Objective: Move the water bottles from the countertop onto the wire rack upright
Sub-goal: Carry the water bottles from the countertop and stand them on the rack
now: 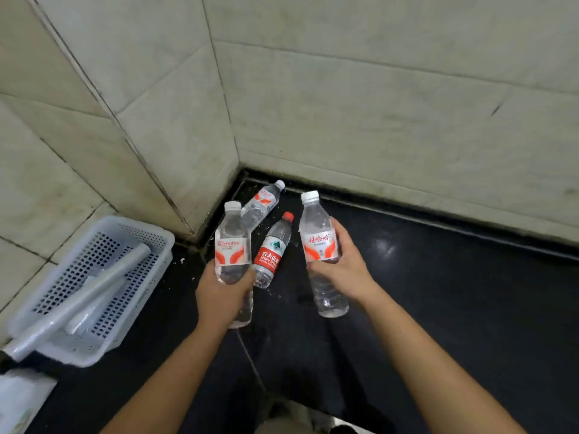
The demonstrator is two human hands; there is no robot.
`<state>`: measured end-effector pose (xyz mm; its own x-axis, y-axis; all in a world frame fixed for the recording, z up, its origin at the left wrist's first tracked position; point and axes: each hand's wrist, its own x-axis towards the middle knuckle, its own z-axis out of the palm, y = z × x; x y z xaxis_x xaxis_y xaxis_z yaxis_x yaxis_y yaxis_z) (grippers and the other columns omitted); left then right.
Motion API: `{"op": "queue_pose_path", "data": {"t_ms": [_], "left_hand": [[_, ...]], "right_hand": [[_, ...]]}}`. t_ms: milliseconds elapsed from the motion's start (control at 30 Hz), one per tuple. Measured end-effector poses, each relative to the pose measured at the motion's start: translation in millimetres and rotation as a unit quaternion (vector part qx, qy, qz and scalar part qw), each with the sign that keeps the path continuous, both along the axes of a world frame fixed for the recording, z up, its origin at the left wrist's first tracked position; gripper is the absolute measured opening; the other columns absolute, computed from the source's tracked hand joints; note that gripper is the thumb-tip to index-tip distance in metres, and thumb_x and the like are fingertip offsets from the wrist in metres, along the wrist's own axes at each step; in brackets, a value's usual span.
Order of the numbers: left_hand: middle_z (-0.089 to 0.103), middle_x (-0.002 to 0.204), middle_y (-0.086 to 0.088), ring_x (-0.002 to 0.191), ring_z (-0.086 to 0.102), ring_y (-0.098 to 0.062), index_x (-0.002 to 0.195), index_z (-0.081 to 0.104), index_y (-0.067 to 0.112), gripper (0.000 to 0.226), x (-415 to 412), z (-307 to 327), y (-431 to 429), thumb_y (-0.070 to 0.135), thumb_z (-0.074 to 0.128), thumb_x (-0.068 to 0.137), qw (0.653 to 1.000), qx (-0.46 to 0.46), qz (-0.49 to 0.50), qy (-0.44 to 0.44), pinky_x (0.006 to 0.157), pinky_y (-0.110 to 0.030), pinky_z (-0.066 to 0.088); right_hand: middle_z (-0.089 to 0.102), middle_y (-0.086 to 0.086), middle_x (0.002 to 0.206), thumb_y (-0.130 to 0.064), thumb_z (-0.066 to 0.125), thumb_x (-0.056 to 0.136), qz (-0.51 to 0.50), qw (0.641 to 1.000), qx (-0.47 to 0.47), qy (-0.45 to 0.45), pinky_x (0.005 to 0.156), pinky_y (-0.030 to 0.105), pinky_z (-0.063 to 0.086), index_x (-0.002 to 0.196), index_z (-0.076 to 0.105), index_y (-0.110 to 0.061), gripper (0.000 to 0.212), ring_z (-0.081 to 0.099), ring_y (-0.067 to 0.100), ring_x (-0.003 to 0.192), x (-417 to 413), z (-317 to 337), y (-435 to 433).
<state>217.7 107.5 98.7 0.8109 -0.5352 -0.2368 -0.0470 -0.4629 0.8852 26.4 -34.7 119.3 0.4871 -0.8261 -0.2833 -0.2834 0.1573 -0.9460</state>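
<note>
The person has a bottle in each hand above the dark glossy countertop (438,292), and the sensible way through this step is to keep both caps pointing up during the carry, so each bottle can be set on its base on the wire rack, which is not in view here. The left hand (224,292) is wrapped fully round the lower body of a clear plastic water bottle with a white cap and orange-and-white label (232,242), fingers closed tight below the label. The right hand (340,261) is curled round the middle of a second clear white-capped bottle with red characters on its label (319,242), thumb across the front and the base hanging free beneath. Both bottles lean only slightly. Two more lie on their sides on the counter near the tiled corner: a clear bottle with a red cap and red label (272,252) between the hands, and another white-capped bottle (262,203) behind it. A white perforated plastic basket (94,292) sits well to the left.
</note>
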Motion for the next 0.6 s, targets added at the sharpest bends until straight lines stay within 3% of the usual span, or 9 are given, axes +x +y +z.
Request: {"op": "queue_pose_path", "data": {"t_ms": [100,200,333,400,500,600], "left_hand": [[0.072,0.096,-0.003,0.086,0.071,-0.019,0.108,0.064,0.016,0.037,-7.6,48.9,-13.6,0.019,0.084,0.076,0.993,-0.1,-0.028,0.051,0.069,-0.03,0.055],[0.072,0.094,-0.006,0.084,0.072,-0.025,0.104,0.063,0.021,0.035,-22.5,71.5,-27.1,0.015,0.084,0.076,0.98,-0.157,-0.081,0.087,0.074,-0.04,0.059],[0.075,0.09,-0.001,0.085,0.073,-0.026,0.104,0.066,0.024,0.032,-67.5,75.7,-35.8,0.01,0.081,0.078,0.949,-0.195,-0.161,0.187,0.076,-0.04,0.058],[0.074,0.091,-0.007,0.078,0.072,-0.022,0.106,0.065,0.017,0.033,-96.7,79.2,-37.5,0.011,0.08,0.078,0.925,-0.2,-0.207,0.249,0.069,-0.034,0.057],[0.065,0.084,-0.01,0.066,0.065,-0.018,0.105,0.061,0.009,0.054,-143.9,87.4,-41.3,0.023,0.082,0.057,0.877,-0.198,-0.265,0.347,0.061,-0.029,0.054],[0.057,0.085,-0.014,0.07,0.057,-0.025,0.113,0.053,0.011,0.065,-195.9,93.4,-43.1,0.027,0.088,0.061,0.826,-0.175,-0.32,0.43,0.069,-0.037,0.051]], "right_hand": [[0.071,-0.016,0.115,-0.01,0.078,0.071,-0.038,0.998,-0.046,-0.034,0.088,0.024,0.055,0.146,0.044,-0.04,0.088,0.069,0.003,0.103,-15.2,40.7,14.0],[0.07,-0.01,0.117,-0.019,0.074,0.068,-0.093,0.992,-0.063,-0.049,0.09,0.031,0.057,0.141,0.047,-0.04,0.081,0.07,0.008,0.102,-44.4,58.4,33.4],[0.067,-0.008,0.116,-0.022,0.072,0.067,-0.19,0.979,-0.063,-0.037,0.076,0.023,0.054,0.14,0.047,-0.038,0.078,0.069,0.005,0.095,-99.5,61.7,67.6],[0.067,-0.006,0.116,-0.023,0.072,0.067,-0.236,0.969,-0.06,-0.031,0.079,0.027,0.056,0.141,0.047,-0.037,0.08,0.069,0.011,0.1,-131.7,61.5,81.7],[0.069,-0.005,0.111,-0.033,0.074,0.061,-0.297,0.951,-0.071,-0.038,0.083,0.032,0.057,0.137,0.05,-0.034,0.079,0.069,0.011,0.096,-182.6,64.6,99.1],[0.069,-0.001,0.107,-0.025,0.074,0.065,-0.357,0.929,-0.083,-0.054,0.078,0.032,0.057,0.135,0.052,-0.033,0.073,0.068,0.014,0.091,-231.6,68.6,117.5]]}}
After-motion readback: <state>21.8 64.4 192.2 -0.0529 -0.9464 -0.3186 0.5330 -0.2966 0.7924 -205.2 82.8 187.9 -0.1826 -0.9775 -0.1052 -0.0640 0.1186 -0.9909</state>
